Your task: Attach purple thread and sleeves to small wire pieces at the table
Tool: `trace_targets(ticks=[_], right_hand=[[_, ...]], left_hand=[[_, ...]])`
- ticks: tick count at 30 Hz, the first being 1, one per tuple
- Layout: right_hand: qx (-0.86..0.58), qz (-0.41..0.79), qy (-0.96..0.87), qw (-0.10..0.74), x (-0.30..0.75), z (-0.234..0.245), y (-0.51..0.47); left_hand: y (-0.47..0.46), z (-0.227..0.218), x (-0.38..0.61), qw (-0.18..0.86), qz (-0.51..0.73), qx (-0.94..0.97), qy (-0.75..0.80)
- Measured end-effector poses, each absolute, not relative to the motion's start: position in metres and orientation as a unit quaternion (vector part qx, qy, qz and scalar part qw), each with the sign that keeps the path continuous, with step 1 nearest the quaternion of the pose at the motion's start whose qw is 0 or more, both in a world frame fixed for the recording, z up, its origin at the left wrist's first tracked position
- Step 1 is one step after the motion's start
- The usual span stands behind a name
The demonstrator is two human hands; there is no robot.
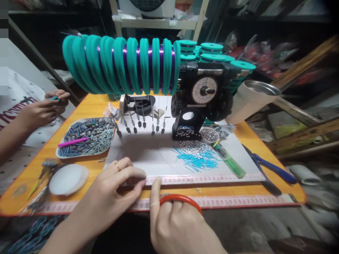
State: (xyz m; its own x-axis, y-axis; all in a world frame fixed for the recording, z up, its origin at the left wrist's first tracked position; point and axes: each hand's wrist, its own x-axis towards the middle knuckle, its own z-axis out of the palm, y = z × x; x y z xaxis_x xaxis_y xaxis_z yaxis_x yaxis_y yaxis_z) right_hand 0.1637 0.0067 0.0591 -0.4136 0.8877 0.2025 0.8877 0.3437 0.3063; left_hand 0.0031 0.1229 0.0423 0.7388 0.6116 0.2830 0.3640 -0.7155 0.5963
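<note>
**Fingers (134, 173) meet the near edge of a white board (148, 151), a red handle (182, 197) hooked in the right hand (178, 225)**

The left hand's (113, 192) thumb and index finger lean close together at the board's edge; whether anything thin is pinched between them I cannot tell; the right index finger points forward onto the same edge, just beside them, while the other right fingers are curled on the red handle, which arches over their knuckles.

From the fingertips a pink-marked strip (209, 178) runs rightward along the board; a second strip (225, 201) passes nearer, along the table's edge; beyond and right of the right fingertip lie blue sticks (197, 160), pale beads (192, 146) and a green tube (234, 165); farther right rests a blue-handled tool (277, 171).

Straight beyond the left fingers hang dark weights (135, 130), under teal spools (144, 67); to their left sit a white round dish (69, 179) and, past it, a tray (91, 154) of small pieces with a pink pen (72, 142) on top; well apart, farther left, are a co-worker's hands (50, 107).
</note>
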Motion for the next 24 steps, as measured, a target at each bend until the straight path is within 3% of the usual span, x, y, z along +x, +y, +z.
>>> trace_targets(ticks=[24], right_hand=[[-0.538, -0.175, -0.825, 0.007, 0.1679, 0.062, 0.0036]], left_hand=[[0.1211, 0.0434, 0.0029, 0.262, 0.241, 0.889, 0.288]])
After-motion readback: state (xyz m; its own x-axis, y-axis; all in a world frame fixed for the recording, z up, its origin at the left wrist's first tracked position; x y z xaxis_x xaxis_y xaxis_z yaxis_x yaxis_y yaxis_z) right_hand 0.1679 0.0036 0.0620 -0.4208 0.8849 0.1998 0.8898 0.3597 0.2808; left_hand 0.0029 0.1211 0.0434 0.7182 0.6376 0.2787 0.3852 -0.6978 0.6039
